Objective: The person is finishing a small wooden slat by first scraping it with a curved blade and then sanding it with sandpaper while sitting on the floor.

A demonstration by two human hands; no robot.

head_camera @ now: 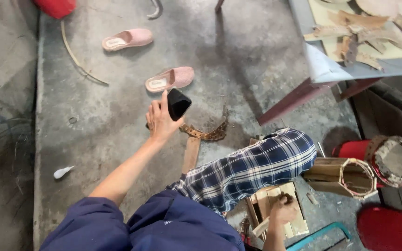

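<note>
The left hand (160, 122) has its fingers (164, 101) wrapped round one black phone (178, 103), held above the concrete floor (94, 121). The right hand (283, 209) is clenched on one wooden piece (262, 226) at a small wooden crate (298, 225). Two pink slippers (127, 39) (170, 78) lie beyond the phone, well apart from two red stools (385, 227) (354, 149)

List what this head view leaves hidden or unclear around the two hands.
- Left hand: grips a black phone; its screen faces away, lower part covered by fingers.
- Right hand: on wooden pieces; what it grips is hidden by the fingers.
- Teal bar: cut off by the bottom edge.
</note>
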